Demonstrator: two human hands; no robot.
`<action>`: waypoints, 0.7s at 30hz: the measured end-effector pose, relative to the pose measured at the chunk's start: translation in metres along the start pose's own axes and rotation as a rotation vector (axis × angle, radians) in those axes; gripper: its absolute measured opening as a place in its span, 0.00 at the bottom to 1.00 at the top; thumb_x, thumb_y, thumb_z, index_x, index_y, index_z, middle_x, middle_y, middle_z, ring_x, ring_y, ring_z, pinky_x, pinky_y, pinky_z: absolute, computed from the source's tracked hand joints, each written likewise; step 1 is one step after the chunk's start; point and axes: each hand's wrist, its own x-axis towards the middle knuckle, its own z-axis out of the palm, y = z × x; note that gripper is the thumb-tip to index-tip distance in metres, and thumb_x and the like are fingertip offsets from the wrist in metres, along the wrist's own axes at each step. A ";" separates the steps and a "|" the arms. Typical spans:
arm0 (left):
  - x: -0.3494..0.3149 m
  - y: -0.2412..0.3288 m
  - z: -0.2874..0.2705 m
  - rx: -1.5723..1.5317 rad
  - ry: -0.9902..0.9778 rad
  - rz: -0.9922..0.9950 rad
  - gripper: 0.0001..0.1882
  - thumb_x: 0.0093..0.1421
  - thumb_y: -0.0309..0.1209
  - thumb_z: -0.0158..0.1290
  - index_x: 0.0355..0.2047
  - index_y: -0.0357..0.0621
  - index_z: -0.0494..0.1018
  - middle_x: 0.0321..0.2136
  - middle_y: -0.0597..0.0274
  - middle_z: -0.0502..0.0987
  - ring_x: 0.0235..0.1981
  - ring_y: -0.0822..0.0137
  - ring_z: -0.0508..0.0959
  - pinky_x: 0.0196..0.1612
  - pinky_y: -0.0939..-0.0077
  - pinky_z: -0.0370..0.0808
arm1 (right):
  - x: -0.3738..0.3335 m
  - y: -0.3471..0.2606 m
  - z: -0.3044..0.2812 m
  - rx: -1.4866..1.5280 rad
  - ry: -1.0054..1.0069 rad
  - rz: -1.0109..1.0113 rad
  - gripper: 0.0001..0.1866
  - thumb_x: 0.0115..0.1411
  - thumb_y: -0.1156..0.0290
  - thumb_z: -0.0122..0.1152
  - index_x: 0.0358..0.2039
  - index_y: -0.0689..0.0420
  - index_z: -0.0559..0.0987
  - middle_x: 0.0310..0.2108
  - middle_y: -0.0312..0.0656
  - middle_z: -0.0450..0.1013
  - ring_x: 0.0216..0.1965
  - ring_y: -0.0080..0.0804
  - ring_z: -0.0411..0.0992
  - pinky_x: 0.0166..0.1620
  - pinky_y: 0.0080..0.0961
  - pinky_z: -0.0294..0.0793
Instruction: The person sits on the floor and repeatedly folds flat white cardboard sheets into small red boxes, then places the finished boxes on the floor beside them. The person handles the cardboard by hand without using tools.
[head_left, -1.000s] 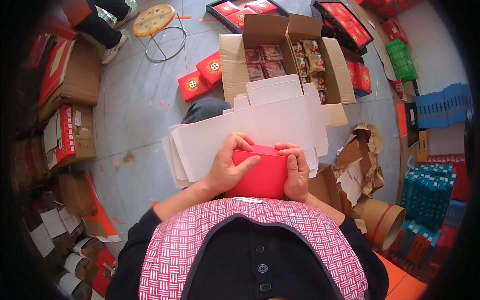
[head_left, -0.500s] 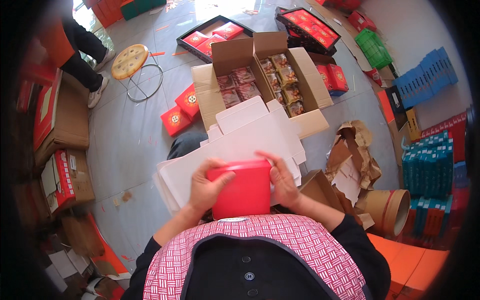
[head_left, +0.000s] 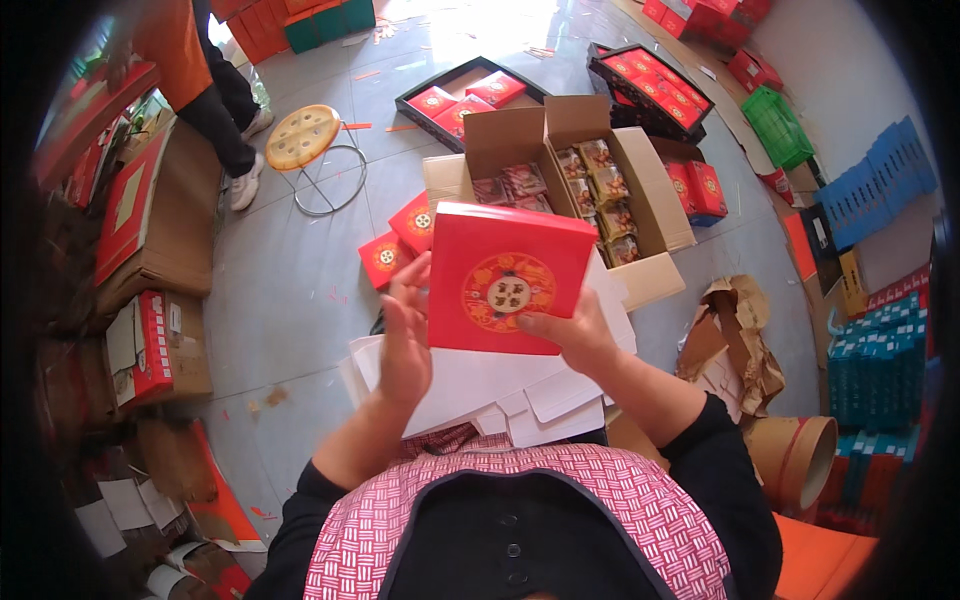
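Observation:
A square red gift box (head_left: pixel 510 245) with a round gold emblem is raised in front of me. My right hand (head_left: pixel 578 332) grips its lower right corner, the thumb lying on the printed face. At the box's left edge is my left hand (head_left: pixel 405 335), open with its fingers stretched out; I cannot tell whether they touch it. Beneath, flat white cardboard blanks (head_left: pixel 470 388) lie across my lap. Beyond the box stands an open brown carton (head_left: pixel 652 285) holding red-wrapped packets (head_left: pixel 522 180) and gold-wrapped packets (head_left: pixel 618 215), partly hidden by the box.
Two red boxes (head_left: pixel 384 258) rest on the floor left of the carton. Black trays (head_left: pixel 408 108) of red boxes stand farther back. A round stool (head_left: pixel 303 137) is at the left, near a standing person (head_left: pixel 215 110). Torn brown paper (head_left: pixel 740 310) and a cardboard tube (head_left: pixel 800 455) lie right.
The red box has moved up and away from my body, and its emblem face now shows. My left hand has loosened from its side; my right hand holds the corner. The view has shifted.

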 end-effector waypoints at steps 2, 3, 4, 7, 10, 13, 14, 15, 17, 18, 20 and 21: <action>0.004 -0.002 0.002 0.224 0.038 0.015 0.31 0.67 0.49 0.42 0.58 0.36 0.56 0.54 0.55 0.66 0.54 0.68 0.68 0.57 0.71 0.65 | 0.009 0.009 0.007 0.133 -0.001 0.105 0.23 0.53 0.72 0.67 0.48 0.65 0.72 0.43 0.43 0.75 0.43 0.28 0.73 0.47 0.25 0.74; 0.007 -0.003 0.001 0.336 0.058 0.021 0.29 0.67 0.46 0.45 0.57 0.34 0.57 0.52 0.55 0.67 0.52 0.69 0.69 0.55 0.74 0.66 | 0.015 0.012 0.009 0.199 -0.001 0.158 0.24 0.54 0.71 0.67 0.49 0.65 0.71 0.44 0.43 0.74 0.43 0.28 0.73 0.46 0.25 0.74; 0.010 -0.002 -0.007 0.283 0.088 -0.022 0.27 0.67 0.43 0.46 0.56 0.34 0.58 0.50 0.56 0.69 0.50 0.70 0.70 0.54 0.75 0.67 | 0.019 0.015 0.010 0.099 0.013 0.155 0.25 0.56 0.70 0.64 0.52 0.64 0.68 0.46 0.45 0.72 0.44 0.29 0.73 0.46 0.26 0.75; 0.040 0.016 -0.044 0.120 0.198 -0.097 0.19 0.66 0.39 0.49 0.48 0.35 0.64 0.41 0.58 0.74 0.41 0.72 0.75 0.47 0.76 0.73 | 0.030 0.018 0.006 -0.084 0.052 0.156 0.26 0.62 0.66 0.56 0.56 0.62 0.62 0.50 0.46 0.68 0.46 0.32 0.73 0.45 0.28 0.76; 0.073 0.038 -0.118 0.242 0.389 0.052 0.18 0.66 0.40 0.48 0.45 0.36 0.64 0.36 0.56 0.76 0.32 0.70 0.79 0.30 0.76 0.78 | 0.029 0.008 -0.008 -0.229 0.137 0.008 0.21 0.65 0.68 0.50 0.57 0.60 0.61 0.49 0.46 0.67 0.43 0.31 0.74 0.41 0.25 0.78; 0.090 0.011 -0.204 0.291 0.548 -0.032 0.22 0.64 0.42 0.51 0.47 0.36 0.62 0.36 0.55 0.75 0.28 0.67 0.80 0.21 0.74 0.77 | 0.019 0.011 -0.022 -0.176 0.226 -0.035 0.20 0.62 0.75 0.53 0.54 0.62 0.64 0.48 0.47 0.69 0.37 0.29 0.75 0.38 0.23 0.77; 0.093 -0.008 -0.230 0.314 0.624 -0.066 0.23 0.64 0.43 0.51 0.47 0.35 0.62 0.36 0.55 0.75 0.28 0.67 0.80 0.21 0.73 0.77 | 0.015 0.015 -0.027 -0.149 0.257 -0.030 0.20 0.62 0.76 0.53 0.54 0.62 0.65 0.48 0.47 0.69 0.36 0.29 0.75 0.38 0.23 0.76; 0.099 -0.032 -0.255 0.334 0.689 -0.103 0.24 0.63 0.43 0.52 0.48 0.35 0.62 0.37 0.55 0.75 0.27 0.66 0.80 0.20 0.73 0.77 | 0.013 0.018 -0.033 -0.125 0.299 -0.029 0.19 0.62 0.76 0.53 0.53 0.62 0.65 0.47 0.47 0.70 0.35 0.29 0.75 0.38 0.23 0.76; 0.099 -0.088 -0.308 0.375 0.800 -0.171 0.26 0.62 0.44 0.53 0.49 0.35 0.62 0.39 0.54 0.75 0.30 0.65 0.79 0.22 0.71 0.78 | 0.016 0.017 -0.044 -0.103 0.355 -0.065 0.19 0.61 0.77 0.53 0.53 0.62 0.66 0.47 0.47 0.70 0.33 0.28 0.75 0.38 0.23 0.76; 0.097 -0.114 -0.329 0.413 0.855 -0.226 0.27 0.61 0.45 0.54 0.50 0.35 0.63 0.39 0.54 0.75 0.31 0.65 0.79 0.24 0.70 0.79 | 0.017 0.014 -0.052 -0.098 0.392 -0.088 0.19 0.61 0.77 0.53 0.53 0.62 0.66 0.47 0.47 0.70 0.32 0.28 0.75 0.37 0.22 0.76; 0.096 -0.164 -0.364 0.431 1.022 -0.326 0.28 0.61 0.45 0.54 0.50 0.36 0.63 0.40 0.53 0.74 0.33 0.65 0.78 0.29 0.67 0.79 | 0.030 -0.001 -0.078 -0.233 0.484 -0.138 0.15 0.62 0.77 0.52 0.49 0.62 0.69 0.44 0.46 0.72 0.32 0.26 0.75 0.36 0.22 0.75; 0.092 -0.185 -0.387 0.483 1.071 -0.331 0.27 0.61 0.45 0.54 0.50 0.36 0.63 0.40 0.53 0.74 0.34 0.65 0.78 0.30 0.67 0.78 | 0.040 -0.006 -0.098 -0.276 0.535 -0.151 0.13 0.62 0.76 0.53 0.48 0.62 0.70 0.43 0.45 0.73 0.32 0.26 0.75 0.36 0.22 0.76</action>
